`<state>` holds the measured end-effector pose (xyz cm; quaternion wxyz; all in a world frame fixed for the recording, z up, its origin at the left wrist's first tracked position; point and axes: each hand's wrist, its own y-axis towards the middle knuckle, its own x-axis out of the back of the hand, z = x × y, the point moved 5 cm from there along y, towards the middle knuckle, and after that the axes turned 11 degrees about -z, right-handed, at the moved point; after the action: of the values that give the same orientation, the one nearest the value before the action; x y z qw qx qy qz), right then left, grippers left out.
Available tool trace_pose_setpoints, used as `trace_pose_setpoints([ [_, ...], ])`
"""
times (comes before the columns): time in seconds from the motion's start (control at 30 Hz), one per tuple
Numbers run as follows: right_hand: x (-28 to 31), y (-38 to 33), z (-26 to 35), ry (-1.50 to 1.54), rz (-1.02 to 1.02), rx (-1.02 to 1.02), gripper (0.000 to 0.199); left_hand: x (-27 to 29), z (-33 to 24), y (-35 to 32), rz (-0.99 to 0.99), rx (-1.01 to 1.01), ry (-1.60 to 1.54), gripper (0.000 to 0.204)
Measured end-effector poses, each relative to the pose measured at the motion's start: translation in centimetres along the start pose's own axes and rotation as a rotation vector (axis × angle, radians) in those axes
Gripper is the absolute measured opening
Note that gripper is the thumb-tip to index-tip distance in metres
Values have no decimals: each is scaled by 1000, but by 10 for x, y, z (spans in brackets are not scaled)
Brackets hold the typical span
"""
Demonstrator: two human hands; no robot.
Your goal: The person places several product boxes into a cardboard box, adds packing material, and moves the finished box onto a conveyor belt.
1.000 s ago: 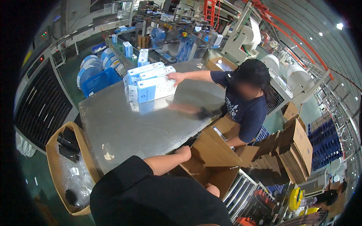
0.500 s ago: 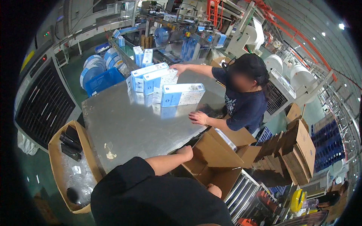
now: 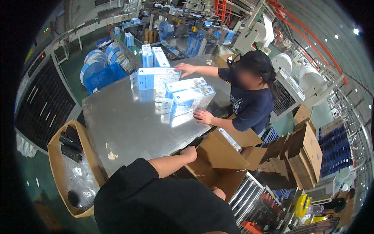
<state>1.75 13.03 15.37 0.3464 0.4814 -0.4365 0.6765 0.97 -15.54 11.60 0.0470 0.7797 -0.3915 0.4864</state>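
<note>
My left hand [image 3: 189,154] is closed at the left edge of an open cardboard carton [image 3: 218,154], its curled fingers partly hidden against the cardboard. At the carton's near side shows part of my right hand [image 3: 218,192]; its fingers are out of sight behind the wall. Across the metal table [image 3: 120,128], a co-worker [image 3: 249,93] rests one hand on a blue-and-white box [image 3: 157,79]. The co-worker's other hand touches the front one of two similar boxes standing side by side, the front box [image 3: 193,100] and the rear box [image 3: 186,85].
More blue-and-white boxes [image 3: 147,56] stand at the table's far end. A carton of clear plastic [image 3: 83,179] is at the left, a blue crate [image 3: 105,78] beyond the table. Folded cartons [image 3: 300,156] are stacked right, near a roller conveyor [image 3: 249,197].
One box has joined the box nearer the co-worker, leaving a single box under their far hand. The boxes behind have shifted closer. My hands stay at the carton.
</note>
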Motion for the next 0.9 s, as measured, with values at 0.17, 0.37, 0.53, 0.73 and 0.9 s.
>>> trace_pose_setpoints([
  [0.17,-4,10,-7,-25,37,-22,36,1,1,0,56,-35,-73,26],
  [0.37,17,6,23,13,32,32,30,3,58,-4,141,-228,-413,72],
  [0.53,26,11,47,66,24,-10,30,145,117,32,-281,-306,-325,54],
  [0.73,34,18,76,117,34,-100,30,294,144,213,-799,-317,-159,36],
  [0.9,41,19,91,191,34,-210,31,358,120,338,-679,95,10,57],
])
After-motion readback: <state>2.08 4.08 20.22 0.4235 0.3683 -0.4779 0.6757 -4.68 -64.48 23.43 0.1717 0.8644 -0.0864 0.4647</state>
